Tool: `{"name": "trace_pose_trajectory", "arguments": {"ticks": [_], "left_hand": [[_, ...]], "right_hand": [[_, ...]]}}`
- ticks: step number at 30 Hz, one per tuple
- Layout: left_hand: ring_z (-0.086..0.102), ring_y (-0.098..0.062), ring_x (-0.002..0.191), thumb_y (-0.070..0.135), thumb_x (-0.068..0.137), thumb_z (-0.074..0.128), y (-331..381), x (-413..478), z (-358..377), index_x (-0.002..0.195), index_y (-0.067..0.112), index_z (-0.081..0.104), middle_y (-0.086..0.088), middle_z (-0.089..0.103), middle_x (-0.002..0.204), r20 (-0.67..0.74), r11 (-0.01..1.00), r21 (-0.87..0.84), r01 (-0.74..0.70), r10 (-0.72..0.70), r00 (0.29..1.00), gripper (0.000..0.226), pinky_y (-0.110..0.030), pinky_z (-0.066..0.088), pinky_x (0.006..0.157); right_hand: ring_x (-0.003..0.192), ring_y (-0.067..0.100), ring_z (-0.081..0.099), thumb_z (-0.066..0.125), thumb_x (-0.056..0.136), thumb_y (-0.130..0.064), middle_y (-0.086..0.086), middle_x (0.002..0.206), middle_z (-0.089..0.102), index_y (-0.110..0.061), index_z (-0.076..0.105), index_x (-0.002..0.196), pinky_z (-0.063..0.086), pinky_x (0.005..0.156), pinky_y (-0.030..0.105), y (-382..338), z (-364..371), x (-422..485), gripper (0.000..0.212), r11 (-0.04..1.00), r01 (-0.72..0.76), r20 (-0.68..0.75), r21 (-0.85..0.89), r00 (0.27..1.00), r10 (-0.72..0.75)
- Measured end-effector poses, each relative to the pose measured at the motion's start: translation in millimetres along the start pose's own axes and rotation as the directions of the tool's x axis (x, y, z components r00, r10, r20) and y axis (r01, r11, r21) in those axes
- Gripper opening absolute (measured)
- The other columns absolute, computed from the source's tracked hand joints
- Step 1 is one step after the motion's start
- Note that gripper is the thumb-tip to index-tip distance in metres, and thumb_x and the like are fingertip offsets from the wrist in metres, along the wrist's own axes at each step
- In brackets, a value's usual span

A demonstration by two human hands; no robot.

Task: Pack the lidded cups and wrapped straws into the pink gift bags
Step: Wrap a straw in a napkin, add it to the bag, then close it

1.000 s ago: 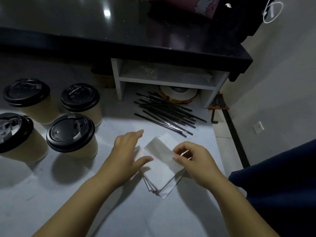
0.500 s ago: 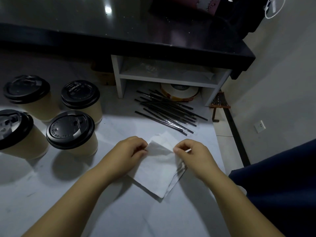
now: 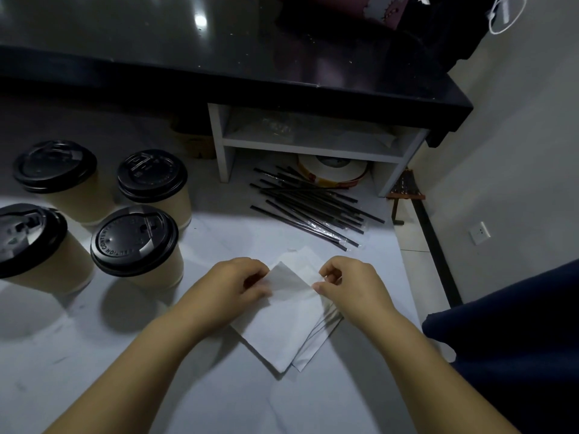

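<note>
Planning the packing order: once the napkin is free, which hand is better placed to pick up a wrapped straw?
Probably the right hand. The wrapped straws lie ahead and to the right of the napkin stack, nearer that hand. The left hand is closer to the lidded cups.
</note>
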State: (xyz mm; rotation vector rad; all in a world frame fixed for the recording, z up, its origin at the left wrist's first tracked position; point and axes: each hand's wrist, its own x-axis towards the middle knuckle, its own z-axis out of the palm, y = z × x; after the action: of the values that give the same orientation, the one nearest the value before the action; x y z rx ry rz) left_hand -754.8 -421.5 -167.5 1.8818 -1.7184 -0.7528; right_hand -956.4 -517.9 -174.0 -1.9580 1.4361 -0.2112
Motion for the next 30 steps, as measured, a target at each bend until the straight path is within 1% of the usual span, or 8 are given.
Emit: {"name": "trace_pose_trajectory", "arguments": {"ticks": [5, 13, 15, 19, 21, 24, 27, 30], "left_hand": [[0.047, 0.002, 0.069, 0.023, 0.081, 0.068, 1, 3, 0, 0.071, 0.036, 0.05, 0.014, 0.05, 0.075, -0.018, 1.0, -0.003, -0.027, 0.027, 0.999, 0.024, -0.013, 0.034, 0.061], [0.03, -0.007, 0.11, 0.028, 0.079, 0.069, 0, 9, 5, 0.084, 0.024, 0.069, 0.02, 0.042, 0.121, -0.102, 0.996, 0.017, -0.091, 0.092, 0.991, 0.007, -0.017, 0.025, 0.089], [0.038, -0.007, 0.108, 0.022, 0.079, 0.071, 1, 13, 4, 0.082, 0.021, 0.068, 0.019, 0.051, 0.115, -0.109, 0.993, -0.01, -0.118, 0.116, 0.987, 0.004, -0.015, 0.027, 0.087], [0.059, -0.001, 0.079, 0.012, 0.077, 0.072, 3, 17, 2, 0.075, 0.028, 0.063, 0.015, 0.065, 0.079, -0.143, 0.988, -0.142, -0.057, 0.036, 0.989, 0.018, -0.01, 0.042, 0.072], [0.059, -0.003, 0.074, 0.013, 0.077, 0.071, -1, 19, 2, 0.081, 0.031, 0.062, 0.013, 0.065, 0.077, -0.156, 0.991, -0.132, -0.03, 0.009, 0.988, 0.02, -0.018, 0.046, 0.071], [0.054, 0.0, 0.071, 0.02, 0.075, 0.072, -6, 20, 0, 0.095, 0.042, 0.055, 0.013, 0.06, 0.075, -0.167, 0.988, -0.155, 0.027, -0.053, 0.984, 0.035, -0.013, 0.042, 0.064], [0.053, -0.001, 0.073, 0.025, 0.075, 0.072, -11, 21, 0, 0.112, 0.044, 0.05, 0.012, 0.059, 0.079, -0.158, 0.978, -0.191, 0.089, -0.12, 0.98, 0.047, -0.015, 0.042, 0.067], [0.053, -0.001, 0.073, 0.029, 0.073, 0.073, -16, 22, 0, 0.11, 0.048, 0.048, 0.013, 0.059, 0.078, -0.158, 0.976, -0.19, 0.101, -0.133, 0.978, 0.049, -0.015, 0.042, 0.07]], "right_hand": [[0.062, 0.004, 0.055, 0.07, 0.081, -0.032, -0.01, 0.068, 0.058, -0.028, 0.058, 0.071, 0.047, 0.059, 0.027, 0, -4, -3, 0.016, 0.999, 0.032, -0.056, 0.025, 0.998, -0.031], [0.065, 0.006, 0.057, 0.07, 0.079, -0.016, -0.019, 0.076, 0.064, -0.032, 0.063, 0.074, 0.052, 0.06, 0.032, -3, -16, -15, 0.019, 0.968, 0.096, 0.019, 0.233, 0.995, -0.103], [0.066, 0.012, 0.058, 0.071, 0.079, -0.016, -0.013, 0.074, 0.065, -0.03, 0.065, 0.073, 0.053, 0.057, 0.033, -4, -18, -15, 0.016, 0.957, 0.092, 0.051, 0.274, 0.993, -0.11], [0.058, 0.014, 0.058, 0.071, 0.08, -0.023, -0.007, 0.072, 0.066, -0.027, 0.067, 0.073, 0.054, 0.053, 0.031, -4, -25, -4, 0.009, 0.93, 0.063, 0.048, 0.362, 0.995, -0.086], [0.06, 0.008, 0.058, 0.069, 0.081, -0.027, -0.01, 0.073, 0.066, -0.028, 0.066, 0.074, 0.051, 0.057, 0.025, -3, -26, 8, 0.008, 0.948, 0.1, -0.042, 0.302, 0.995, -0.091], [0.073, 0.005, 0.059, 0.067, 0.084, -0.028, -0.013, 0.083, 0.064, -0.028, 0.065, 0.081, 0.051, 0.068, 0.026, -5, -25, 33, 0.004, 0.988, 0.138, -0.155, 0.075, 0.98, -0.125], [0.093, 0.018, 0.056, 0.064, 0.087, -0.029, -0.003, 0.105, 0.06, -0.02, 0.065, 0.105, 0.05, 0.078, 0.034, -10, -19, 55, 0.02, 0.956, 0.17, -0.157, -0.237, 0.965, -0.21], [0.101, 0.027, 0.052, 0.057, 0.091, -0.03, 0.005, 0.109, 0.058, -0.014, 0.064, 0.111, 0.044, 0.076, 0.033, -11, -12, 67, 0.026, 0.857, 0.179, -0.099, -0.484, 0.961, -0.257]]}}
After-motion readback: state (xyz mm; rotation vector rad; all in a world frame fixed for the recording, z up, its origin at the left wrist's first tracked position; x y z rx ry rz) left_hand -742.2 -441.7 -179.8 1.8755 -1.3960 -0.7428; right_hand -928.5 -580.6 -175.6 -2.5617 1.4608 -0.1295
